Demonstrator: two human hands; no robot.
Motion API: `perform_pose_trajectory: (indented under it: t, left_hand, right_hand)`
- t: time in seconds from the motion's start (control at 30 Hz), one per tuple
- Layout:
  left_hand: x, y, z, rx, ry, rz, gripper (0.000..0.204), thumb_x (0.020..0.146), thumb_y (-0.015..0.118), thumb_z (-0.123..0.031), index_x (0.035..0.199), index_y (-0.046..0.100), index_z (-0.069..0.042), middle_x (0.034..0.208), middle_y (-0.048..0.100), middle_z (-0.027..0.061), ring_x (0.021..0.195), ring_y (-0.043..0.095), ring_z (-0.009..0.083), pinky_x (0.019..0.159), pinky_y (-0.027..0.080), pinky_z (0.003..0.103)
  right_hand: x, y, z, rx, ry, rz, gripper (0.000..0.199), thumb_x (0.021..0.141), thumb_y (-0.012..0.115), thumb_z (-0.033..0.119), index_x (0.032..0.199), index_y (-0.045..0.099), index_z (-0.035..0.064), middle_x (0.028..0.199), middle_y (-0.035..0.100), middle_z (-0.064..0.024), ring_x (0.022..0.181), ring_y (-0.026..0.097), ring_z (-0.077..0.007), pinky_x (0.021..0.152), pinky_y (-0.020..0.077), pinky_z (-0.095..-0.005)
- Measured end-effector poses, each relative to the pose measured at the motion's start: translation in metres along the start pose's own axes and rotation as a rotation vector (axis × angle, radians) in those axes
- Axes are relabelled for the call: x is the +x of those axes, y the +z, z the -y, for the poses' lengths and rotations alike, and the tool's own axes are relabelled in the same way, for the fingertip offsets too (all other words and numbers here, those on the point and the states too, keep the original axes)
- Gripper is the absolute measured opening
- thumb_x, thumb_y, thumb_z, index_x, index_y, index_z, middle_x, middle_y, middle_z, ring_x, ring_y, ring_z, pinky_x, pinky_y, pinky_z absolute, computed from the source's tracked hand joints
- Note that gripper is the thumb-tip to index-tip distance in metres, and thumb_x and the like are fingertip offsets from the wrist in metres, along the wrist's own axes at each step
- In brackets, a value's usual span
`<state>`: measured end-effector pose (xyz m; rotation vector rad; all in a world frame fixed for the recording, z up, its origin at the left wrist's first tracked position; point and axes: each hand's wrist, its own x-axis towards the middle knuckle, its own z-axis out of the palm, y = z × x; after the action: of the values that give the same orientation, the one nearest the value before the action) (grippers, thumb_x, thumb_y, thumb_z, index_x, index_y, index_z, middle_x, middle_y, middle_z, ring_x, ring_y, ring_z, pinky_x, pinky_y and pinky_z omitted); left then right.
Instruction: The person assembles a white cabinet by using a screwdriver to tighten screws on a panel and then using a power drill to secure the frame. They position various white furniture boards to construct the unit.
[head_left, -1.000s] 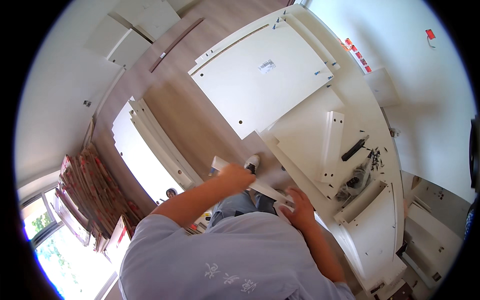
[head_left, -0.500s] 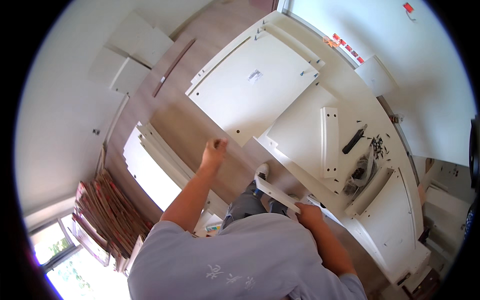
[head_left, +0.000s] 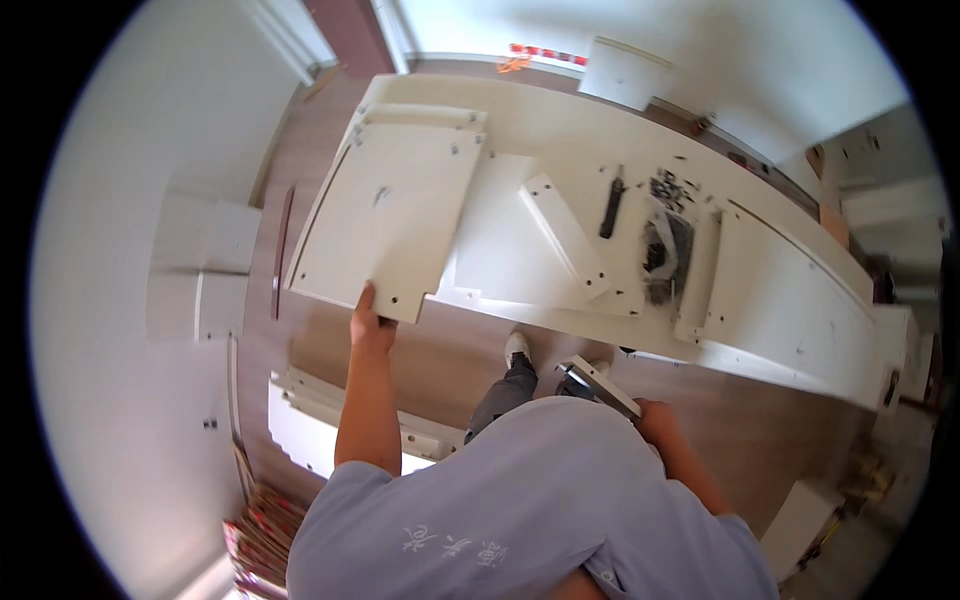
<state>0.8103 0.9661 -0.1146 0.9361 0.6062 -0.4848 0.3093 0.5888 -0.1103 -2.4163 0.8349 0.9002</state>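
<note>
Still early, I think: the left hand [head_left: 372, 322] grips the big white panel [head_left: 395, 215] at its six o'clock edge, the right hand [head_left: 655, 415] holds a small white piece [head_left: 600, 385], and screws [head_left: 665, 190] lie unused.

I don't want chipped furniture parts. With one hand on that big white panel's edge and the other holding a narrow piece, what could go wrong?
1. The left hand grips the large white panel only at its near edge, so it might tilt or slip.
2. Loose dark hardware lies nearby on the long board; a sliding panel could scatter it.
</note>
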Motion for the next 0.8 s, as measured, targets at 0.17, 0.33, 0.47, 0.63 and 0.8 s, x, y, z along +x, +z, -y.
perform_pose_trajectory:
  t: [0.17, 0.33, 0.47, 0.63, 0.8]
  left_hand:
    - [-0.01, 0.015, -0.018, -0.003, 0.166, 0.094, 0.046, 0.106, 0.057, -0.024, 0.144, 0.052, 0.002, 0.141, 0.063, 0.0133, 0.129, 0.061, 0.031, 0.106, 0.053, 0.048]
    - [-0.075, 0.03, -0.049, 0.197, 0.259, 0.287, 0.06, 0.096, 0.062, -0.014, 0.15, 0.043, 0.004, 0.144, 0.058, 0.02, 0.131, 0.058, 0.0389, 0.111, 0.051, 0.053]
    - [-0.149, 0.109, -0.084, 0.471, 0.255, 0.597, 0.068, 0.088, 0.069, -0.021, 0.146, 0.046, 0.007, 0.134, 0.062, 0.0201, 0.121, 0.064, 0.0348, 0.101, 0.055, 0.047]
    - [-0.211, 0.218, -0.07, 0.739, 0.219, 0.675, 0.069, 0.085, 0.071, -0.025, 0.141, 0.05, 0.009, 0.118, 0.068, 0.0172, 0.102, 0.071, 0.0281, 0.081, 0.06, 0.038]
    - [-0.236, 0.31, -0.02, 0.928, 0.118, 0.648, 0.057, 0.087, 0.066, -0.015, 0.135, 0.052, 0.013, 0.113, 0.069, 0.0227, 0.093, 0.074, 0.029, 0.07, 0.062, 0.038]
  right_hand:
    - [-0.033, 0.007, -0.017, 0.062, 0.158, 0.013, 0.033, 0.089, 0.067, 0.028, 0.121, 0.073, 0.0235, 0.103, 0.077, -0.0142, 0.098, 0.073, -0.0372, 0.088, 0.0564, -0.0494]
    - [-0.061, 0.028, -0.037, 0.191, 0.323, -0.024, 0.038, 0.087, 0.069, 0.03, 0.124, 0.072, 0.0216, 0.111, 0.076, -0.0148, 0.106, 0.071, -0.0382, 0.093, 0.0553, -0.0485]
    - [-0.079, 0.05, -0.061, 0.257, 0.41, -0.046, 0.042, 0.088, 0.07, 0.031, 0.128, 0.071, 0.0192, 0.115, 0.075, -0.0155, 0.11, 0.069, -0.0382, 0.097, 0.0546, -0.0475]
    - [-0.094, 0.054, -0.083, 0.343, 0.478, -0.053, 0.044, 0.089, 0.07, 0.031, 0.13, 0.07, 0.0173, 0.119, 0.074, -0.0173, 0.114, 0.068, -0.0372, 0.099, 0.0537, -0.0468]
    - [-0.101, 0.11, -0.122, 0.415, 0.497, -0.11, 0.044, 0.086, 0.074, 0.031, 0.128, 0.072, 0.0156, 0.117, 0.075, -0.0167, 0.112, 0.069, -0.0369, 0.098, 0.0546, -0.0464]
